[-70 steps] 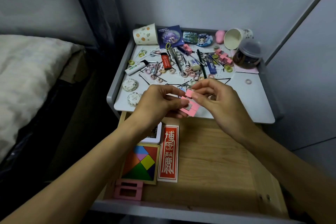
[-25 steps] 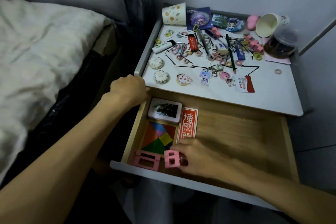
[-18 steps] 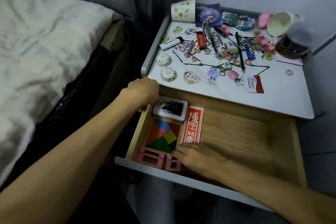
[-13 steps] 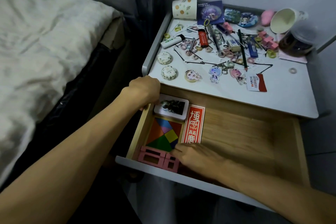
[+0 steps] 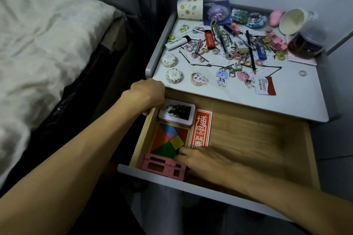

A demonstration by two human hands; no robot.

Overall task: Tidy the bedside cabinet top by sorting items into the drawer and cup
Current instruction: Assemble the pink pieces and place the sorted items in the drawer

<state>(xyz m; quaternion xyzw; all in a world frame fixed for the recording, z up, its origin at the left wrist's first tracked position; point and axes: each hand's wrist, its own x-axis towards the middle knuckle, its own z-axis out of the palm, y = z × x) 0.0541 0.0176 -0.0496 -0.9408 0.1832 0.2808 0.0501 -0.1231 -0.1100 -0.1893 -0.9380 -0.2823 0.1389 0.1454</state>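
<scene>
Our left hand [image 5: 148, 94] curls round the left wall of the open drawer [image 5: 248, 139], near its back corner. Our right hand [image 5: 206, 162] lies inside the drawer, fingers nearly straight, touching the small pink block [image 5: 177, 171] in its front-left corner, beside a longer pink block [image 5: 155, 165].

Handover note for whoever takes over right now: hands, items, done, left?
Left hand grips the wooden drawer by its left wall.
Right hand lies flat inside, fingers touching the smaller pink slotted block beside the larger pink block, front-left corner.
Done: both blocks, colourful tangram, red card, white tin in drawer.
Left: red lighter, hair ties, black pins, keychains, green pencil, more pink blocks on the grey cabinet top; white paper cup lies on its side.
</scene>
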